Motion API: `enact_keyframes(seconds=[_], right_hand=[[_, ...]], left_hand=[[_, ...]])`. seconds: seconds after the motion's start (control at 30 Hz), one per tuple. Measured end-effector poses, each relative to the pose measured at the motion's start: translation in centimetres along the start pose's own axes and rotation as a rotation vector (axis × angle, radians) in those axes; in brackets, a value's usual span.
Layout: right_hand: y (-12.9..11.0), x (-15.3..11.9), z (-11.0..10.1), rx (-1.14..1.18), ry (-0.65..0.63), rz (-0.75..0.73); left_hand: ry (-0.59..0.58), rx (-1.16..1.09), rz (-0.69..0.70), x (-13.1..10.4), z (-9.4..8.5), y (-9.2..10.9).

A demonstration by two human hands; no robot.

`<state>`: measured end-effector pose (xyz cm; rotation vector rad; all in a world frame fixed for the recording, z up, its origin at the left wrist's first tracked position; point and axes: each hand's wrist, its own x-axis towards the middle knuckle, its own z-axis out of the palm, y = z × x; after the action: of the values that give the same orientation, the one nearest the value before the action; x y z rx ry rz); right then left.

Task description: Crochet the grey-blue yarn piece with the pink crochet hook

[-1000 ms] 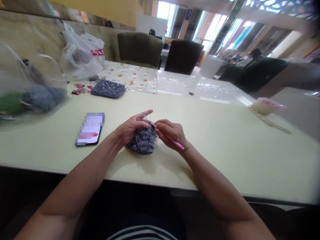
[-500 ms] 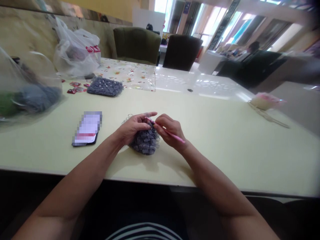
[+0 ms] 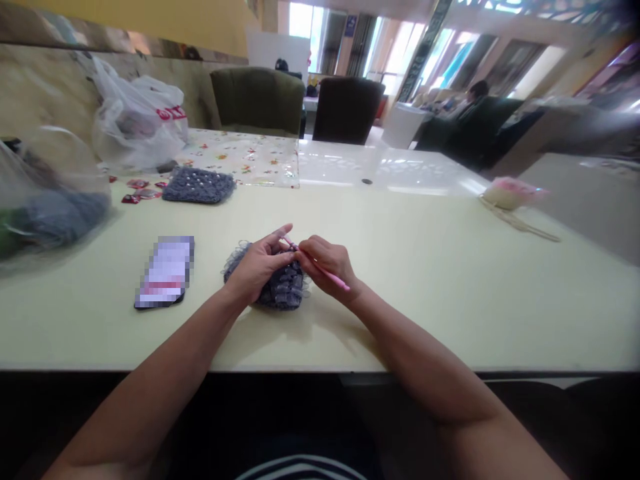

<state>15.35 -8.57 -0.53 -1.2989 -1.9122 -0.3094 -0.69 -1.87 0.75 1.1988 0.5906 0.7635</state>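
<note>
just in from the near edge of the worktop (image 3: 425,320), slightly left of its middle, pinching the top of a grey ruffled crochet piece (image 3: 281,293) between thumb and fingers of the left hand (image 3: 256,267), with the index finger raised apart. gripping a pink crochet hook (image 3: 340,283) in the right hand (image 3: 326,259), fingers together and clamped on it, with the tip beside the left fingertips. to the left, lying flat, a phone (image 3: 165,273) with a blurred screen. farther in, toward the left edge, a clear bag (image 3: 67,210) of yarn, then red packets (image 3: 137,193) near a second grey crochet piece (image 3: 199,187). by the right edge, a pink-topped object (image 3: 513,193) with a cord. toward the far left corner, a white plastic bag (image 3: 140,127) beside a patterned sheet (image 3: 260,160). past the far edge, dark chairs (image 3: 257,103) and a person (image 3: 479,92).
</note>
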Motion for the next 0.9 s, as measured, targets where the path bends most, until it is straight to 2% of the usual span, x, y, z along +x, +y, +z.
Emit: enact_keyframes(seconds=[0.13, 0.23, 0.37, 0.6, 0.9], right_hand=[[-0.7, -0.1, 0.5, -0.357, 0.053, -0.016], [-1.0, -0.3, 0.6, -0.465, 0.138, -0.056], [-0.9, -0.3, -0.1, -0.322, 0.147, -0.117], [-0.9, 0.0, -1.4, -0.089, 0.122, -0.132], [-1.4, 0.3, -2.5, 0.048, 0.070, -0.128]], left_hand=[[0.112, 0.098, 0.045, -0.3, 0.9, -0.7], [0.080, -0.049, -0.056, -0.4, 1.3, -0.6], [-0.067, -0.171, -0.227, -0.5, 0.8, 0.8], [-0.177, -0.254, -0.192, -0.5, -1.3, 2.6], [-0.164, -0.295, -0.245, -0.9, -2.0, 3.3]])
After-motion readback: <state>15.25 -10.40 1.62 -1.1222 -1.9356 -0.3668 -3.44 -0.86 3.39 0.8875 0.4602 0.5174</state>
